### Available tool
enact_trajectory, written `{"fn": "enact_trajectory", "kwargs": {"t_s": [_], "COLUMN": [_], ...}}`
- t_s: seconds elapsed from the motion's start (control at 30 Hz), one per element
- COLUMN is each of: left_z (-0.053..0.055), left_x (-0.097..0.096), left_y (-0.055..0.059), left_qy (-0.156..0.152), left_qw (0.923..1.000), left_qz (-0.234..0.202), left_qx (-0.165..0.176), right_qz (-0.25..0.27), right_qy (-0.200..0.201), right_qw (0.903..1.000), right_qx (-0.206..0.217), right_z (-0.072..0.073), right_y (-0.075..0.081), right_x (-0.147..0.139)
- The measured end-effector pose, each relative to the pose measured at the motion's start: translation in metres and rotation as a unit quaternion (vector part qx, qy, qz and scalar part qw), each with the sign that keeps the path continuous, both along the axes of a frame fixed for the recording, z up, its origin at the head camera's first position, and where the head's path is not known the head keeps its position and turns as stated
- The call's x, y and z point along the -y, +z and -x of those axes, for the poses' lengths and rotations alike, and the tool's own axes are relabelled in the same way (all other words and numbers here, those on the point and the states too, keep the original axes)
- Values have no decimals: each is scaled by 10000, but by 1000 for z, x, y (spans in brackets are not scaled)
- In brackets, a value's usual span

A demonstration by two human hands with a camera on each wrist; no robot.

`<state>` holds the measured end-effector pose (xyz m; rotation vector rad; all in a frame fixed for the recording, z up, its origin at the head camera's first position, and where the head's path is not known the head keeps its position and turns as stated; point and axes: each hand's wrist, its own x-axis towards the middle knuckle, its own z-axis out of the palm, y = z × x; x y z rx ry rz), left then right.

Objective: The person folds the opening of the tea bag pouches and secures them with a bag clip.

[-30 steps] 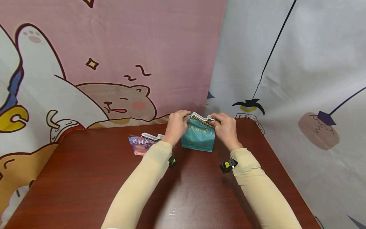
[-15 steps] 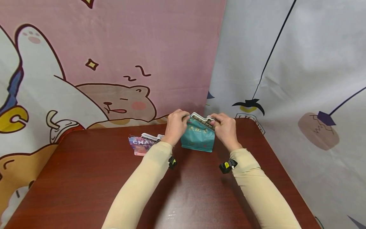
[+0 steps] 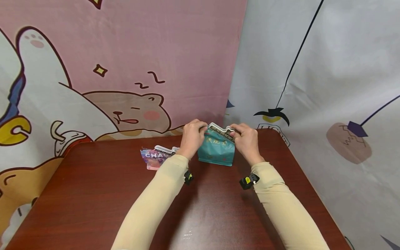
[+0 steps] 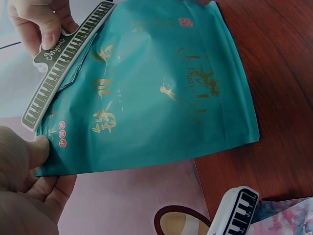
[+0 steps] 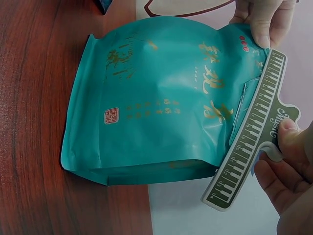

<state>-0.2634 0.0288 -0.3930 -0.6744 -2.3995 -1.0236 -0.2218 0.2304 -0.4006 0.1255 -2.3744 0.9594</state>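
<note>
A teal pouch with gold characters (image 3: 215, 152) stands upright on the table in the head view, its top between both hands. Along its upper edge sits a green and white bag clip (image 5: 250, 132), printed with piano keys and the word Music. My left hand (image 3: 192, 139) pinches the pouch's top corner just past the clip's end, thumb on the front face. The clip's handle is held between thumb and fingers of my right hand (image 3: 247, 141); in the right wrist view that thumb (image 5: 289, 133) presses beside the lettering.
Left of the teal pouch, partly behind the left forearm, a smaller pink and purple pouch (image 3: 152, 162) bears a white piano-key clip (image 4: 240, 208). The brown table (image 3: 103, 194) reaches back to printed wall cloths (image 3: 193, 62). A black strap (image 3: 249, 181) circles each wrist.
</note>
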Motion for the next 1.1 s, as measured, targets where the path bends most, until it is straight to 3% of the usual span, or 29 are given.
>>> {"fn": "enact_trajectory", "kwargs": {"t_s": [0.3, 0.83, 1.1], "left_z": [-1, 1, 0], "left_x": [0, 2, 2], "left_y": [0, 1, 1], "left_qy": [-52, -14, 0], "left_qw": [9999, 9999, 9999], "left_qz": [-7, 77, 135], "left_qx": [141, 87, 74], "right_qz": [-56, -292, -167], "right_qy": [-18, 46, 20], "right_qw": [10000, 9996, 9998], "right_qx": [-56, -52, -143], "right_z": [1, 4, 3], "right_y": [0, -2, 0], "right_x": [3, 2, 4]}}
